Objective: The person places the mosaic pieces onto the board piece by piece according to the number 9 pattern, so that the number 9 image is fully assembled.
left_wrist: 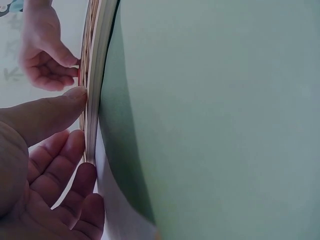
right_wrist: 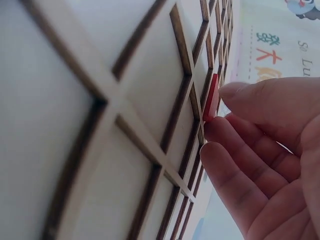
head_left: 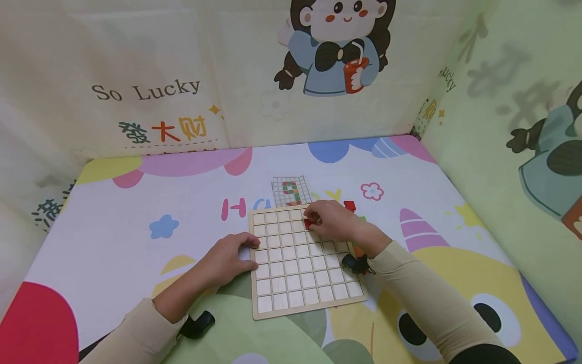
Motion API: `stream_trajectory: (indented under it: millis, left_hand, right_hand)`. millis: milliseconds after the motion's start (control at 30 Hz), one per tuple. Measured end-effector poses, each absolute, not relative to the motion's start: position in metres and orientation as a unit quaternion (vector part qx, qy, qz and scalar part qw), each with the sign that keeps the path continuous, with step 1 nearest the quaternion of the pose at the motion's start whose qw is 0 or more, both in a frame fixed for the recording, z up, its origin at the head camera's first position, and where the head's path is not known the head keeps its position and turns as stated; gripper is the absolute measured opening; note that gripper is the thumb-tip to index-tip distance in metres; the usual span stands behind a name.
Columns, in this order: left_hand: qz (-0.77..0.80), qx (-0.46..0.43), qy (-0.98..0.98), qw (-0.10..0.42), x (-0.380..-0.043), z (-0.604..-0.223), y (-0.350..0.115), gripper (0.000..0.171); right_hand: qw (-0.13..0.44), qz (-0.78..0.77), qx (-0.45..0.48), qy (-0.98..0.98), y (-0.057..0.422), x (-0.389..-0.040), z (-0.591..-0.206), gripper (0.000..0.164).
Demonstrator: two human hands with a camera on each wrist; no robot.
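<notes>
A wooden grid board (head_left: pixel 278 255) with white square cells lies flat on the table. My left hand (head_left: pixel 229 258) is at its left edge, thumb and fingertips touching the frame; the left wrist view shows the thumb (left_wrist: pixel 55 112) against the board's side. Over the upper right cells, my right hand (head_left: pixel 334 221) pinches a small red square tile (right_wrist: pixel 212 97) between thumb and fingertips. That tile stands at a cell of the grid in the right wrist view, partly covered by the fingers. In the head view some red (head_left: pixel 307 224) shows below the fingertips.
Behind the board lies a gridded pattern card (head_left: pixel 291 189) with green and red squares. Loose red pieces (head_left: pixel 349 206) sit to the right of the board, with green and orange ones partly hidden by the right arm. Printed curtains (head_left: pixel 245 76) close off the back and sides.
</notes>
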State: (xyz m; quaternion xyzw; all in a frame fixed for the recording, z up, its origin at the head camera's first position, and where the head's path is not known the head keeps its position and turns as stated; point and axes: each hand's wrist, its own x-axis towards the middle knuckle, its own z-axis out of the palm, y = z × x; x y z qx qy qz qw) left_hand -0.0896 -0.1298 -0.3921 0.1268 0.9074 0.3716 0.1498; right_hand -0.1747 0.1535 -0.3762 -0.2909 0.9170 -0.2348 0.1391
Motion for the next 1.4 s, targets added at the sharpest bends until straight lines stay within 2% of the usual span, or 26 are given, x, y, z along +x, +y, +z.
stream_trajectory:
  millis: [300, 800, 1400]
  left_hand:
    - [0.370, 0.124, 0.909, 0.146, -0.090, -0.394, -0.129, 0.037]
    - [0.369, 0.130, 0.909, 0.142, -0.089, -0.393, -0.130, 0.036]
    - [0.366, 0.126, 0.911, 0.143, -0.090, -0.395, -0.129, 0.037]
  right_hand:
    - [0.145, -0.272, -0.275, 0.911, 0.162, -0.172, -0.376, 0.033]
    - [0.090, -0.269, -0.264, 0.922, 0.188, -0.163, -0.369, 0.044]
    - [0.067, -0.280, -0.251, 0.924, 0.222, -0.156, -0.370, 0.043]
